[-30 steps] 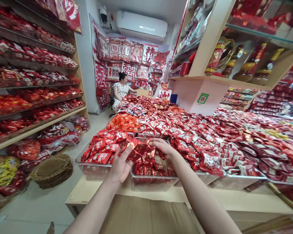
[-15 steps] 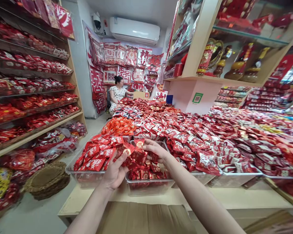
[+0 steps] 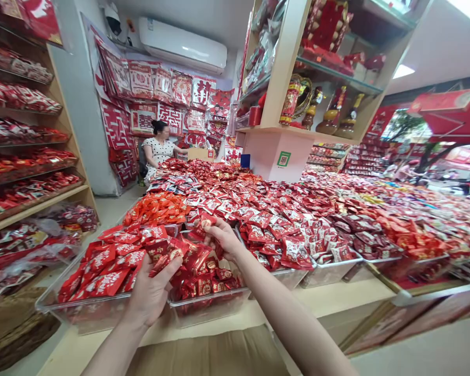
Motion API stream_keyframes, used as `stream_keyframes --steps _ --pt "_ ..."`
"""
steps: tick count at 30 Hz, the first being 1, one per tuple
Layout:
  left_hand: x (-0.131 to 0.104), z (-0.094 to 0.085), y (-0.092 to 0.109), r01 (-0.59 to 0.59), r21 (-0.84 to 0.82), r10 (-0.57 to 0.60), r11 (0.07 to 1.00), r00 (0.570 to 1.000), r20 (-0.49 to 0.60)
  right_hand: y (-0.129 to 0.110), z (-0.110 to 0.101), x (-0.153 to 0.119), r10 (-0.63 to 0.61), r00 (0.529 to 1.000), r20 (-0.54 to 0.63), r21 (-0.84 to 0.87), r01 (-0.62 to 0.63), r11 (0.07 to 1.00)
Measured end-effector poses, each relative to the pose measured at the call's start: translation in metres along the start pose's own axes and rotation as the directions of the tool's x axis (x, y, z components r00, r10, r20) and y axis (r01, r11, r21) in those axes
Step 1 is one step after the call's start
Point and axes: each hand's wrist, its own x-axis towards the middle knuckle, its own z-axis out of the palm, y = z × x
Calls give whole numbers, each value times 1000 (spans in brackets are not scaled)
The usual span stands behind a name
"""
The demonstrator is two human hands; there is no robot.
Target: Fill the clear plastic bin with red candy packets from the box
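Observation:
My left hand (image 3: 152,290) holds several red packets (image 3: 165,257) between thumb and fingers, over the gap between two clear bins. Beyond it and to the right, my right hand (image 3: 224,239) pinches a red packet (image 3: 203,224) at the back of the right bin. The left clear bin (image 3: 102,313) is heaped with larger bright red packets (image 3: 108,263). In the right clear bin (image 3: 209,308) lie small dark red packets (image 3: 215,279) with gold marks.
Brown cardboard (image 3: 211,355) lies at the near edge of the light wooden counter (image 3: 317,300). More bins of packets spread back and right. Shelves (image 3: 35,209) stand left, a display cabinet (image 3: 276,68) hangs above, and a person (image 3: 159,149) sits behind.
The view has turned to the right, so the scene sits further left. My right hand has moved away from my left hand with a packet, widening the gap between them.

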Motion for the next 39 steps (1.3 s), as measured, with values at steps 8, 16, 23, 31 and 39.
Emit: stream_keyframes --steps 8,16,23,31,39 --pt "0 3 -8 -42 133 49 990 998 -49 -5 7 -14 -333 919 210 -333 387 860" --pt "-2 -1 -12 -97 149 102 984 994 -29 -6 7 -20 -265 914 307 -344 366 865" --pt "-6 -2 -19 -204 285 220 937 975 -27 0 4 -22 -186 942 280 -194 245 950" --pt "-15 -2 -18 -263 367 269 892 962 37 7 4 -17 -126 977 171 3 128 992" --pt "-14 -4 -18 -275 352 286 895 958 21 6 0 -6 -41 999 20 168 37 985"
